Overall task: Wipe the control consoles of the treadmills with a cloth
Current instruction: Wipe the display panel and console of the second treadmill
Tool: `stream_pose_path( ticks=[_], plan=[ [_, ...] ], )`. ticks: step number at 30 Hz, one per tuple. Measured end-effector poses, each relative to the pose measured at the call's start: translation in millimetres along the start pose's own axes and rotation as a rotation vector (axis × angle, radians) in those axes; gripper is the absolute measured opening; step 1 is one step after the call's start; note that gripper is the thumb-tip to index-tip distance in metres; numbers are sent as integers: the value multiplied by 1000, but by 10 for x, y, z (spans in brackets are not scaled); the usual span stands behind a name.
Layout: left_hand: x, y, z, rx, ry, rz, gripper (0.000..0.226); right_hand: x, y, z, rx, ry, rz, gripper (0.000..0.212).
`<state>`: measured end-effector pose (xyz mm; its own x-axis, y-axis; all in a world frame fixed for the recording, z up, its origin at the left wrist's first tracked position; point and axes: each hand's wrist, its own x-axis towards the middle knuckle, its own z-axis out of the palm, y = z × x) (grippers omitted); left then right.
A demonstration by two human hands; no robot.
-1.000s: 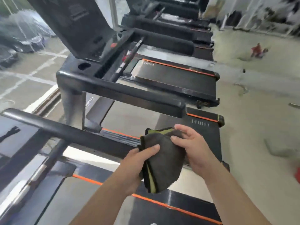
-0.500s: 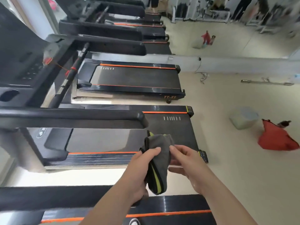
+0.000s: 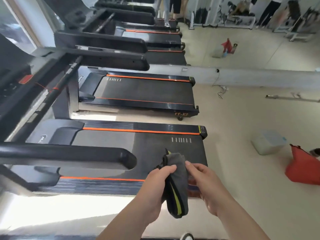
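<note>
A folded dark grey cloth (image 3: 175,193) with a yellow-green edge hangs between both hands at lower centre. My left hand (image 3: 156,183) grips its left side with the thumb over the top. My right hand (image 3: 203,181) pinches its right side with thumb and fingers. A row of black treadmills runs away along the left. The control console (image 3: 12,78) of the near treadmill shows at the left edge, with a red safety clip on it. It is well to the left of the cloth and apart from it.
A black handrail (image 3: 69,157) juts out left of my hands. Treadmill decks (image 3: 143,91) with orange stripes lie beyond. On the floor to the right sit a red bag (image 3: 303,168) and a pale container (image 3: 267,142). People stand at the far end.
The view has swung right and down, away from the console toward the decks and floor. Both hands keep hold of the cloth and have folded it narrower.
</note>
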<state>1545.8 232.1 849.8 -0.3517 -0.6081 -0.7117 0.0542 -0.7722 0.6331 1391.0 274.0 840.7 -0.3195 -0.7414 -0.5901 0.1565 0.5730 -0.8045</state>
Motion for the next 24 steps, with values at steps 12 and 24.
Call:
stream_pose_path(
  ticks=[12,24],
  plan=[
    [896,905,890,-56,145,39,40,1361,-1052,-541,-135,-144,28,32],
    [2285,2834,516,-231,246,151,39,3164,-2840,435,-321,-230,-41,31]
  ],
)
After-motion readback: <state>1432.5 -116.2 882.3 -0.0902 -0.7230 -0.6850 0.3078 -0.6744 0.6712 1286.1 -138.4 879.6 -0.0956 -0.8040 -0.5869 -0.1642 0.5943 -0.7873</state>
